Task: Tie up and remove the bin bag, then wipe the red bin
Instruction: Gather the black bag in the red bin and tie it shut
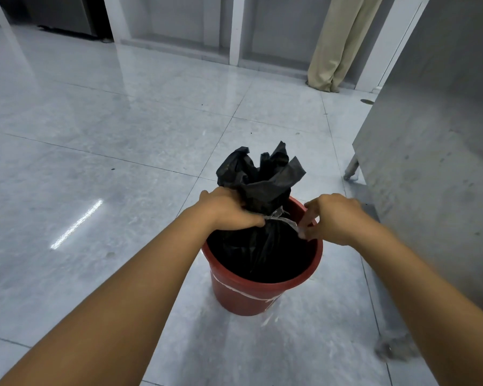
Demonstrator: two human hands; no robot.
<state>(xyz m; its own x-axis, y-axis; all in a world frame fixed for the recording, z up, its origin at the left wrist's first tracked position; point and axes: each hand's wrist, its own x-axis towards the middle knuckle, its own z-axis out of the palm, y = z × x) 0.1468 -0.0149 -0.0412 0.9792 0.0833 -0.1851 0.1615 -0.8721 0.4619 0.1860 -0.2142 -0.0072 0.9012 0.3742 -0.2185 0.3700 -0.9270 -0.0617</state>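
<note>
A red bin [246, 298] stands on the tiled floor with a black bin bag [262, 176] inside it. The bag's top is gathered into a neck that sticks up above the rim. A thin whitish tie strip [283, 217] runs around that neck. My left hand [230, 208] grips the neck on its left side, fingers closed at the strip. My right hand [332, 218] pinches the free end of the strip just right of the neck, over the bin's rim. The bag's lower part is dark and hidden inside the bin.
A tall grey metal cabinet [435, 151] on legs stands close to the right of the bin. Beige curtains [338, 45] hang at the back by white frames. A grey cloth [396, 349] lies on the floor at lower right. Glossy floor tiles stretch to the left.
</note>
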